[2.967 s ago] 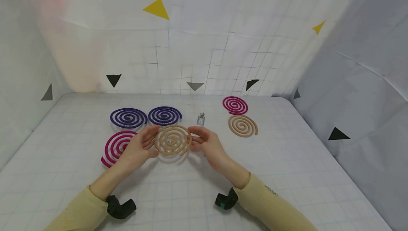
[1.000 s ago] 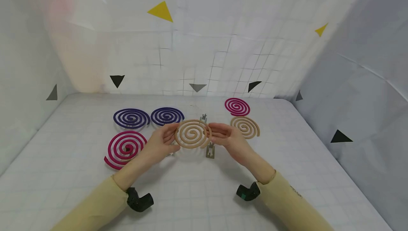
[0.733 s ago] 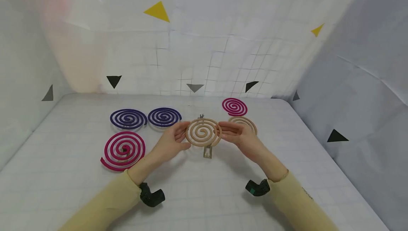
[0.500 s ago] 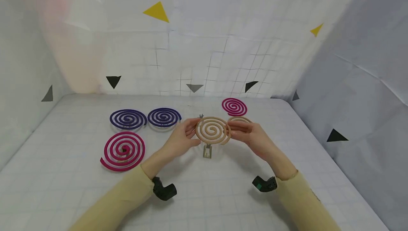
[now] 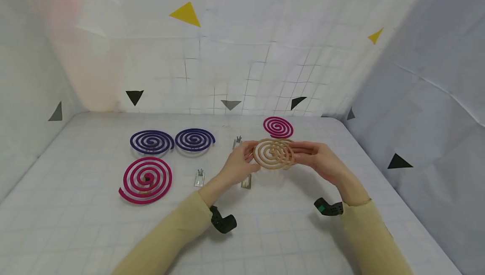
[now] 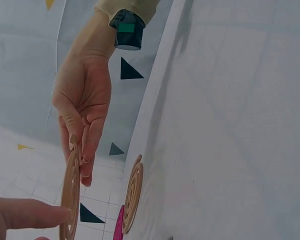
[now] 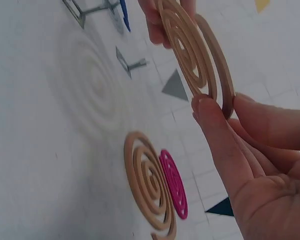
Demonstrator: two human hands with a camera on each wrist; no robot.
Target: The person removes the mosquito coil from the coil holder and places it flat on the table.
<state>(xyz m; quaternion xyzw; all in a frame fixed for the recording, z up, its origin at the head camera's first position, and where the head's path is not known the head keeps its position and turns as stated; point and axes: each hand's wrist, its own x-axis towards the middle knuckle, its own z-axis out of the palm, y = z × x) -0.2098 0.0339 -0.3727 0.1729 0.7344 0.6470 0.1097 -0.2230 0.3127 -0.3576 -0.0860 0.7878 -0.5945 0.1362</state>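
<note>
A tan mosquito coil (image 5: 270, 153) is held level above the table between both hands. My left hand (image 5: 240, 161) pinches its left rim between thumb and fingers. On the opposite rim, the thumb and fingers of my right hand (image 5: 322, 161) grip it; the right wrist view shows this pinch closely. Behind and below it lies a second tan coil (image 7: 150, 184), which the held one partly covers in the head view. A magenta coil (image 5: 278, 127) lies just beyond. Near my left hand are small metal coil stands (image 5: 246, 181), one of them partly hidden by that hand.
To the left, two purple coils (image 5: 195, 140) and a larger magenta coil (image 5: 145, 180) sit slightly raised, with shadows beneath; a stand shows under the magenta one. Another metal stand (image 5: 199, 178) stands left of my left forearm. White sheet walls enclose the table (image 5: 265, 241).
Both hands have carried the tan coil rightward, from beside the left-hand coils to over the second tan coil. The metal stand at front left has come into view. The lying coils stay put.
</note>
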